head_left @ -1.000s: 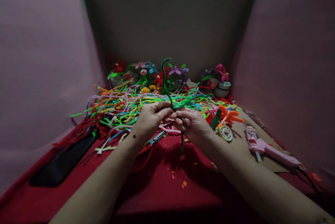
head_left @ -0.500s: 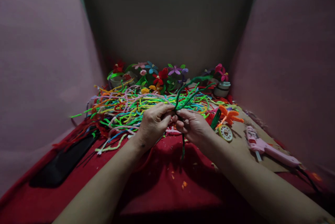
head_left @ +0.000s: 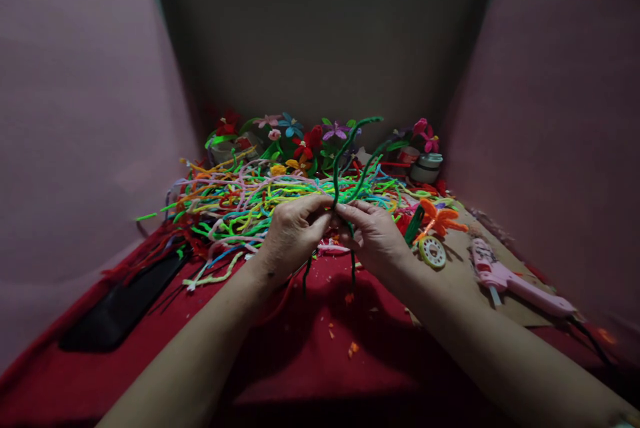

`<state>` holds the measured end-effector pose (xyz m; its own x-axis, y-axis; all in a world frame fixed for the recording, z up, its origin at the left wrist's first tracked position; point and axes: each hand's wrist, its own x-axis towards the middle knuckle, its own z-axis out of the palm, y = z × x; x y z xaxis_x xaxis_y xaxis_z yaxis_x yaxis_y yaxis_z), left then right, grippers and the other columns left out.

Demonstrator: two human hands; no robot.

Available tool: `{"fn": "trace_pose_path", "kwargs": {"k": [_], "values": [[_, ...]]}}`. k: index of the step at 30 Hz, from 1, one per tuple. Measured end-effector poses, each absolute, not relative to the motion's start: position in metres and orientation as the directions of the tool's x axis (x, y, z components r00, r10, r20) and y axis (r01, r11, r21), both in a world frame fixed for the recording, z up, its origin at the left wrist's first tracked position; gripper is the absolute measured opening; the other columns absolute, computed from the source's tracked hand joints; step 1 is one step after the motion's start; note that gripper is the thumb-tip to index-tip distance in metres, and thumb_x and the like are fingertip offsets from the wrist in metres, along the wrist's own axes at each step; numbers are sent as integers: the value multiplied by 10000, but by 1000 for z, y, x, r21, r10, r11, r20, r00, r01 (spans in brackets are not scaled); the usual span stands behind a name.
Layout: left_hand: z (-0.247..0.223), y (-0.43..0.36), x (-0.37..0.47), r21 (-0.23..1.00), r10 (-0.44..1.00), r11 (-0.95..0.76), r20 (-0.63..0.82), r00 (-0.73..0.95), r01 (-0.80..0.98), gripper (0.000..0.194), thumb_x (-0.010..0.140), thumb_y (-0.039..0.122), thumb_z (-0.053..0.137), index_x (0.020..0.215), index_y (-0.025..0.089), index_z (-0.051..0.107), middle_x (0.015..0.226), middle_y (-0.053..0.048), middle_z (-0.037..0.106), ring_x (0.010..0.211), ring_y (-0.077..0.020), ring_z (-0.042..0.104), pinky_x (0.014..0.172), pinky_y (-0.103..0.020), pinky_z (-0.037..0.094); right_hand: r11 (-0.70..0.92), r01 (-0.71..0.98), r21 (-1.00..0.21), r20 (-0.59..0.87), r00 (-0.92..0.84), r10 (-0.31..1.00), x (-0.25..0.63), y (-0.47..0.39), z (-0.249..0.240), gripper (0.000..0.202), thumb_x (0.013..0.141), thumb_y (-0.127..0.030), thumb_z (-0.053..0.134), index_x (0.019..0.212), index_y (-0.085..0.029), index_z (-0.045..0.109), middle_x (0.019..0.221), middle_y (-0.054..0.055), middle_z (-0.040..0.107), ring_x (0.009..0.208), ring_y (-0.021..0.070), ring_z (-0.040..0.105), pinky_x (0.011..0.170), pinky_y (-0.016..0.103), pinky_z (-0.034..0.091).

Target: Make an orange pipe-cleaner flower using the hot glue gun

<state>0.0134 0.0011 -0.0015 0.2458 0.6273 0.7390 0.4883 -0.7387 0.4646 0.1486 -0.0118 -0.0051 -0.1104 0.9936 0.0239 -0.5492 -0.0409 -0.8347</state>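
Both hands are meeting in the middle, over a red cloth (head_left: 320, 361). The left hand (head_left: 293, 235) is pinching dark green stems (head_left: 345, 155) between thumb and fingers. The right hand (head_left: 375, 235) is pinching the same stems, and the two hands are touching at the fingertips.

The stems are fuzzy wires. From the pinch, they are sticking up toward 12 o'clock and bending over toward 1 o'clock at the top. Short ends are hanging down toward 6 o'clock, just under the hands.

A big pile (head_left: 260, 195) of fuzzy wires in many colors is lying behind the hands, from 9 o'clock round to 1 o'clock. Little wire flowers (head_left: 305, 138) are standing at 12 o'clock, by the back wall. More flowers are sitting near small jars (head_left: 425, 168) at 1 o'clock.

An orange flower (head_left: 440, 218) is lying at 3 o'clock from the hands, near the right hand. A round tape roll (head_left: 433, 251) is lying just beside it, a bit nearer. A pink glue gun (head_left: 510, 281) is lying farther out at 4 o'clock, on brown card (head_left: 475, 228).

A flat black thing (head_left: 120, 308) is lying at 8 o'clock, well apart from the left hand. Tiny orange bits (head_left: 353, 348) are lying on the cloth at 6 o'clock.
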Motion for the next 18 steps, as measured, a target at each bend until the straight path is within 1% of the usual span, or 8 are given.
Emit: {"fn": "trace_pose_path", "kwargs": {"k": [4,6,7,9,11,14,16,18], "values": [[0,0,12,560,687,-716,673,276,416,158,739,122,547,822,178,669,676,18,661,566,-95,585,568,-184,447,-40,-533,-845,37,-133,990,150,-10,-5,194,610,-228,710,604,-141,536,498,-18,579,384,41,438,329,136,254],[1,1,11,551,677,-727,676,292,410,169,743,112,540,834,174,669,679,14,659,577,-98,588,585,-189,452,-53,-533,-844,32,-149,988,151,-9,-5,184,611,-226,699,612,-139,536,503,-13,583,380,39,435,334,138,250],[1,1,10,517,655,-744,690,309,424,176,753,110,532,842,172,670,693,6,661,600,-101,595,601,-192,454,-62,-530,-846,26,-157,987,152,-8,-5,178,610,-222,693,609,-137,536,500,-11,582,377,38,433,338,139,252],[0,3,8,370,567,-795,735,372,481,197,783,115,503,875,170,669,742,-16,668,664,-111,609,631,-199,453,-75,-511,-856,13,-167,986,153,-6,-5,164,598,-201,680,582,-129,534,476,-12,566,357,30,407,337,140,243],[0,4,6,145,462,-811,753,468,567,214,815,152,482,933,170,659,767,-36,663,685,-123,609,610,-207,442,-92,-493,-865,-8,-169,986,155,-4,-5,129,580,-173,659,563,-118,543,447,-18,545,329,16,361,328,139,209],[0,4,3,-177,361,-732,719,595,658,220,842,225,469,961,170,645,694,-37,624,623,-135,582,534,-226,399,-137,-487,-862,-41,-202,978,159,-3,-3,82,576,-160,628,569,-113,561,430,-21,533,311,10,323,321,143,164],[1,4,1,-304,324,-679,692,645,668,222,858,230,445,949,169,638,646,-29,589,601,-141,560,528,-241,383,-177,-493,-852,-51,-259,964,161,-3,-1,99,601,-186,627,572,-121,559,430,-22,527,309,15,326,318,149,154],[1,4,-1,-370,299,-655,674,675,659,216,864,210,428,935,166,628,647,-31,574,621,-150,553,553,-253,387,-196,-496,-846,-34,-318,948,162,-4,0,141,634,-218,645,577,-125,554,423,-35,503,318,19,337,323,152,178]]}}
